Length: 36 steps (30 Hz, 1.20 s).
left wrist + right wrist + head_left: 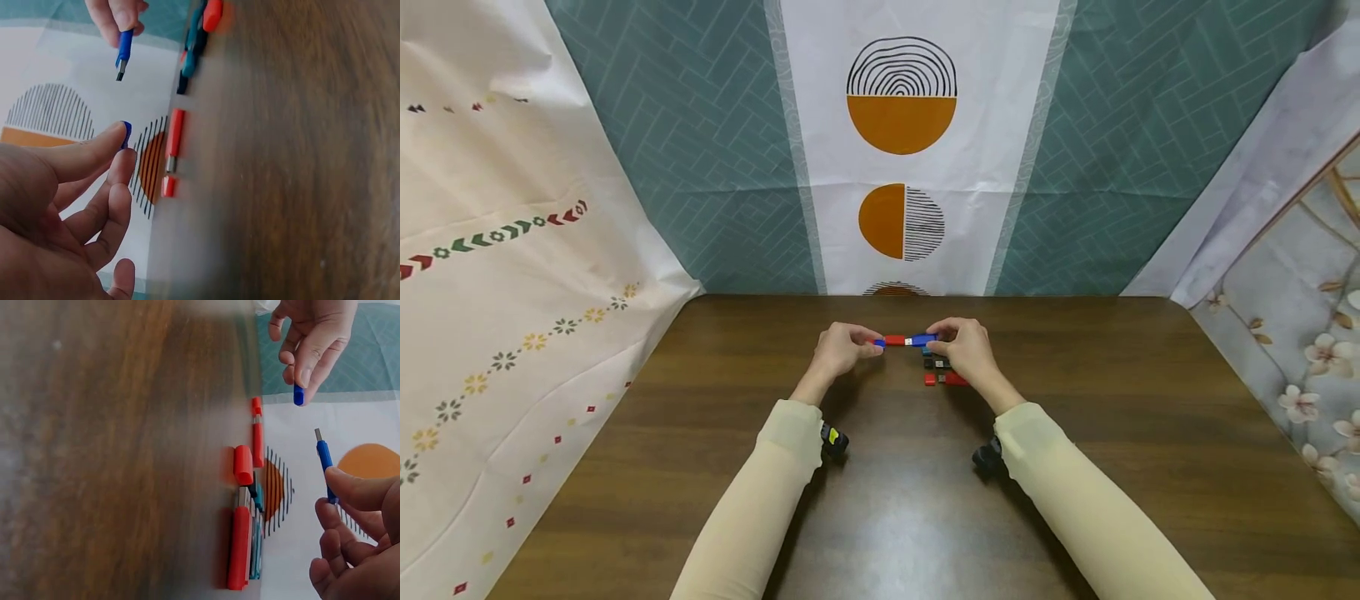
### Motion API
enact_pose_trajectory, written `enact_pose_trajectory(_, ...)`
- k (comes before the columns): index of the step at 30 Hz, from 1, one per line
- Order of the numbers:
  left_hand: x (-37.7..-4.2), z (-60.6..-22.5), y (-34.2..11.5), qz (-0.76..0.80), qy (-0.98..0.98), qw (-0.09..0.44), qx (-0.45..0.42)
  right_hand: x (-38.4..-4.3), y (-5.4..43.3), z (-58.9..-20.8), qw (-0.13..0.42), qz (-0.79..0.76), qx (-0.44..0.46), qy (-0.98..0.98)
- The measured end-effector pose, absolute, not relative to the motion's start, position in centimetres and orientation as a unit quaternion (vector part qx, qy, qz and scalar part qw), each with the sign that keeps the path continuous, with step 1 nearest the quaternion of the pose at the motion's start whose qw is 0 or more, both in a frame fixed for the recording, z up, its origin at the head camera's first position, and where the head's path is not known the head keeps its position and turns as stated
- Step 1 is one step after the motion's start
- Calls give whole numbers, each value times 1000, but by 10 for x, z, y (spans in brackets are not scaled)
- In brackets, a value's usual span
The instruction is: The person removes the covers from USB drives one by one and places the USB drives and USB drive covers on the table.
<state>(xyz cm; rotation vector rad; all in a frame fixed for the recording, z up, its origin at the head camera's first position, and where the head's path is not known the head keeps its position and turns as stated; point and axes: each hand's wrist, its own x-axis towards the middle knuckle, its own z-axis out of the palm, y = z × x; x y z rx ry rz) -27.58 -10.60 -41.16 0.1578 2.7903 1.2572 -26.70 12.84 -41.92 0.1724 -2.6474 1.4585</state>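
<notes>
My right hand [967, 350] pinches a blue USB flash drive [324, 457] between thumb and fingers, its metal plug bare and pointing at the other hand. Between the thumb and fingertips of my left hand [840, 348] is a small blue cap [126, 134]. Cap and drive are apart, both held above the table, with a gap between them in both wrist views. Behind them lies a red flash drive [175, 132] with its plug uncovered and its red cap [168, 187] just off the plug's end.
Beneath my right hand, several uncapped drives lie in a row on the brown wooden table [895, 517]: a red drive [238, 547] with a loose red cap [243, 465], a black one [941, 364] and a teal one [255, 550]. A patterned cloth [910, 167] hangs behind the table.
</notes>
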Motion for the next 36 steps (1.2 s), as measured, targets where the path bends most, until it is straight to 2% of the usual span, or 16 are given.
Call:
enact_pose_trajectory(11,-283,-422,-121,423,904,63,24,-273,111,-426,23,488,27,-872)
enact_pose_trajectory(20,-290,-426,-125,413,907,82,3,-277,95,-431,23,478,25,-878)
enact_pose_trajectory(36,-298,-429,-124,374,923,89,23,-285,73,-435,20,345,24,-938)
